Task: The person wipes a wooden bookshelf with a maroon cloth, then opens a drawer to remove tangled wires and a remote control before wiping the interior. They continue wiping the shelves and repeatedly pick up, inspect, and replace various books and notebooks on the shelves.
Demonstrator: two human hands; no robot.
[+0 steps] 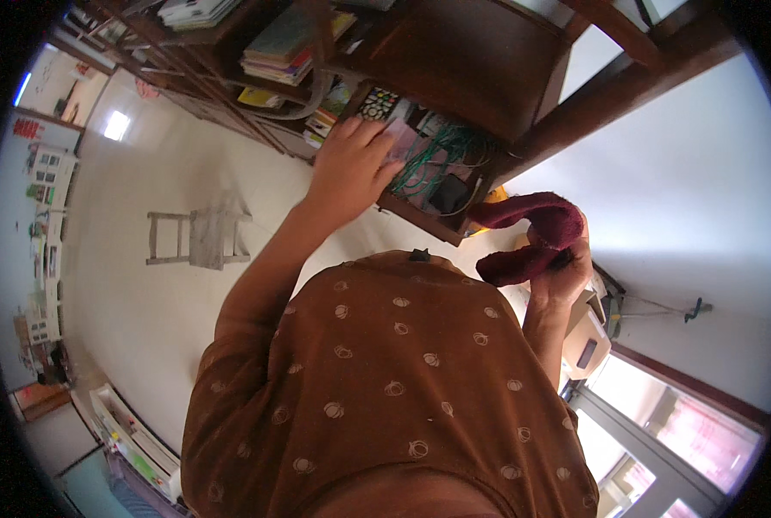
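My left hand [353,162] reaches over the left side of an open wooden drawer [418,217]. Its fingertips and thumb lie by a pinkish sheet [402,139]; whether they grip it or the drawer's edge cannot be made out. Inside the drawer are a tangle of green cord [434,155], a dark flat object [449,194] and a pack of small multicoloured round pieces [379,103]. Off to the drawer's right, my right hand [570,272] is closed around a folded maroon cloth [557,220], whose two ends hang toward the left.
Above the drawer stands a dark wooden desk or cabinet [463,58], with shelves of stacked books and papers [282,55] at its left. A small wooden chair [207,237] is on the pale floor. Cardboard boxes [583,343] sit near the right wall, close to a glazed door [625,440].
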